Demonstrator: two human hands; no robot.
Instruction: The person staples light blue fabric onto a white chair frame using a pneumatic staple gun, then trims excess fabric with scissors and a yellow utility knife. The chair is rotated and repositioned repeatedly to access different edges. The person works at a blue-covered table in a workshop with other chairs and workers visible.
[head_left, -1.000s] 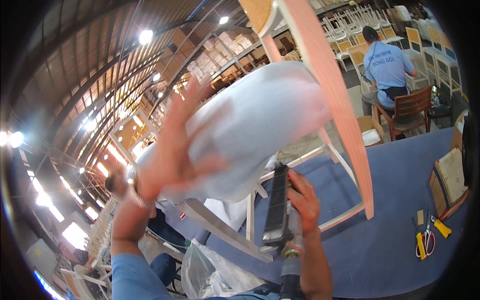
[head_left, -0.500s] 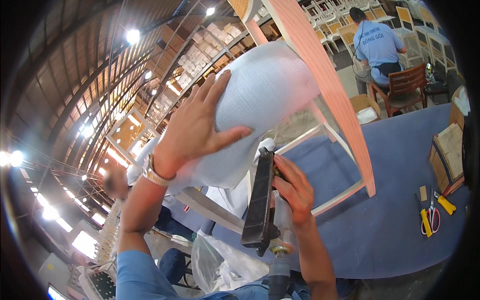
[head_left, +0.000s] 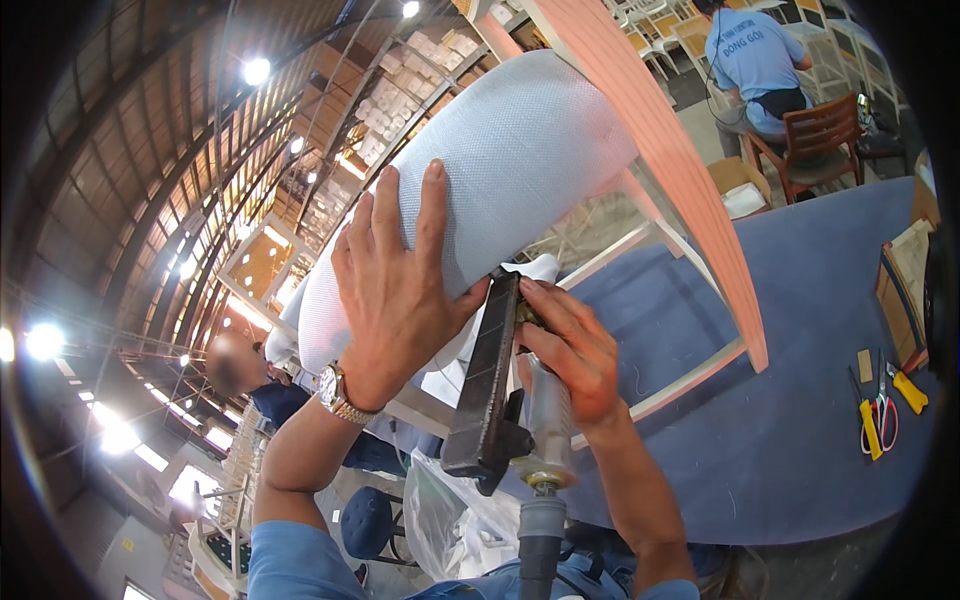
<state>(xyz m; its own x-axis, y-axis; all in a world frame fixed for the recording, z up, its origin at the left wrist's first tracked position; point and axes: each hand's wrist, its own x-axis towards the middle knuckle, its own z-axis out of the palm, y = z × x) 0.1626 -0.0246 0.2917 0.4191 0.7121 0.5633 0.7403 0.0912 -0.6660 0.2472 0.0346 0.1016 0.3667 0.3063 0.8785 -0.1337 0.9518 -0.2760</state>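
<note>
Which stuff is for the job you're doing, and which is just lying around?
In the job:
- pale fabric seat, under the left hand
- wooden chair frame
- black tool, held in the right hand

Lying about, untouched:
- scissors on the blue table
- yellow-handled tool beside them
- brown chair beyond the table

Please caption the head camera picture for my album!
Left hand spread on a padded chair seat, right hand holding a staple gun.
</note>
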